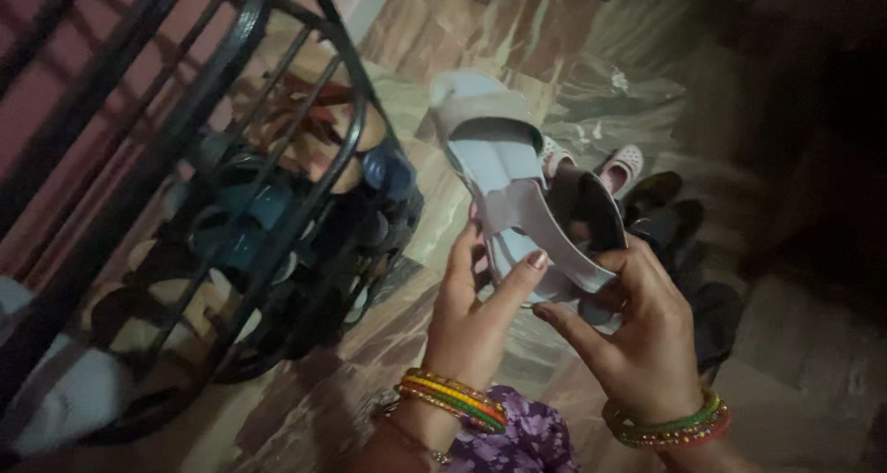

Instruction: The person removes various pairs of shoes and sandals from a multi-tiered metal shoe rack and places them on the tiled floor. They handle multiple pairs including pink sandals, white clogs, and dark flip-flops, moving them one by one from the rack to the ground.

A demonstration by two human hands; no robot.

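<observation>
Purple floral cloth (527,441) sits nearest the cam, low between both wrists, w/ coloured bangles (455,399) on each. Left hand (476,316) grips a pale grey strap sandal (517,205) from below-left, thumb pressed on the strap. Right hand (637,330) closes on the sandal's near end from the right, fingers curled round strap & sole edge. Sandal is held up off the floor, above & just beyond both hands, toe end pointing away. Left of the sandal: black metal shoe rack (231,187) w/ dark & blue footwear inside. Right of the sandal, on the marble floor (554,30): white-pink shoes (619,166), dark shoes near them.
</observation>
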